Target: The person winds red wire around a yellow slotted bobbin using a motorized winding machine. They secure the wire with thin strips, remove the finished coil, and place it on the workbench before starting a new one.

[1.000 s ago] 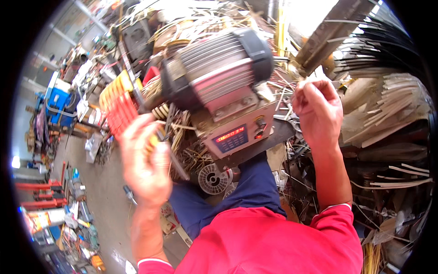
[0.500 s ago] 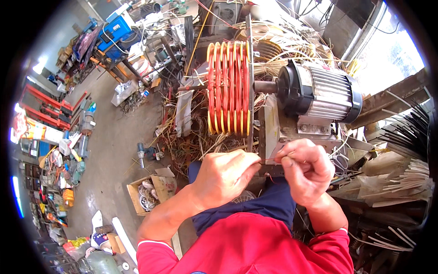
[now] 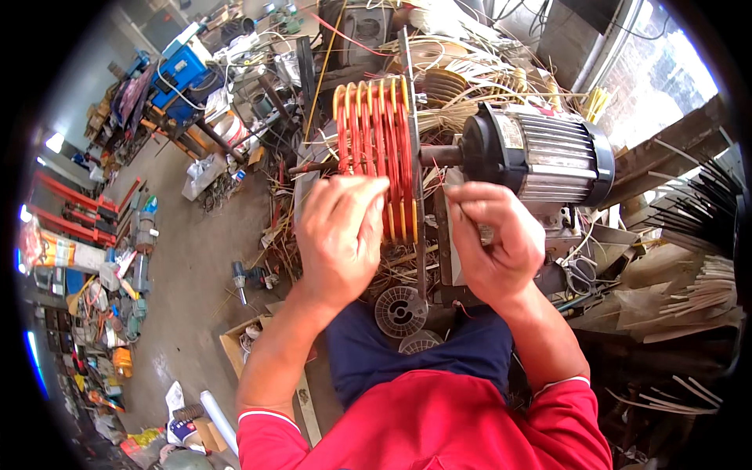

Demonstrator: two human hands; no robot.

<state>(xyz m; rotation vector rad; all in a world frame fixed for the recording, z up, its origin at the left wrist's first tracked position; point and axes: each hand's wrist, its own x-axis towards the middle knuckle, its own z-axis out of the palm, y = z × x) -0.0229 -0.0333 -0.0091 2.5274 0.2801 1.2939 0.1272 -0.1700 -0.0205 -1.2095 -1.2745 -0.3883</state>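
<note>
A multi-groove winding former [image 3: 399,157], wound with red wire and edged in yellow, stands upright in front of me on a shaft. My left hand [image 3: 341,239] is at its near left side, fingertips pinched together in front of the red coils. To the right of the former's flat metal side plate [image 3: 415,196], my right hand [image 3: 497,243] is closed, thumb against the curled fingers. Anything thin between the fingertips of either hand is too small to make out. The shaft links the former to a grey electric motor [image 3: 540,155] with black ends.
Grey wire spools [image 3: 401,312] stand between my knees. A cordless drill [image 3: 247,278] lies on the floor near a cardboard box [image 3: 235,348]. Scissors [image 3: 580,274] are right of the motor base. Wire scraps, pale strips [image 3: 697,309] and black rods [image 3: 705,223] crowd the sides.
Both hands have moved up and apart: the left forward and left to the wound former, the right slightly forward and left. The view has shifted, and the spool between my knees now shows.
</note>
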